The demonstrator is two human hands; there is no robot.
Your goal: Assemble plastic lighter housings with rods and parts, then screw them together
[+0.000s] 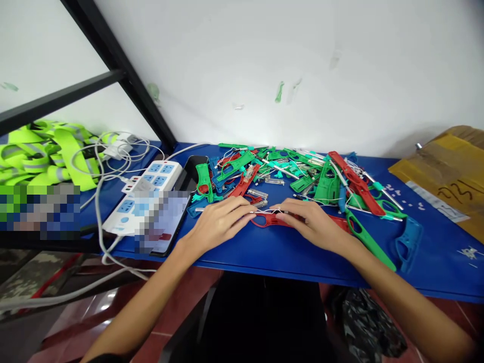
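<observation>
Bare hands [221,222] on red plastic shell [269,221]

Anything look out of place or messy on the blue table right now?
Small white scraps lie scattered by the brown cardboard box. Red, green and blue plastic parts sit jumbled behind the left hand and right hand, both touching a red plastic handle.

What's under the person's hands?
A red plastic piece lies flat on the blue table, its middle showing between the left hand and right hand. The hands cover both ends, so their shape is hidden.
</observation>
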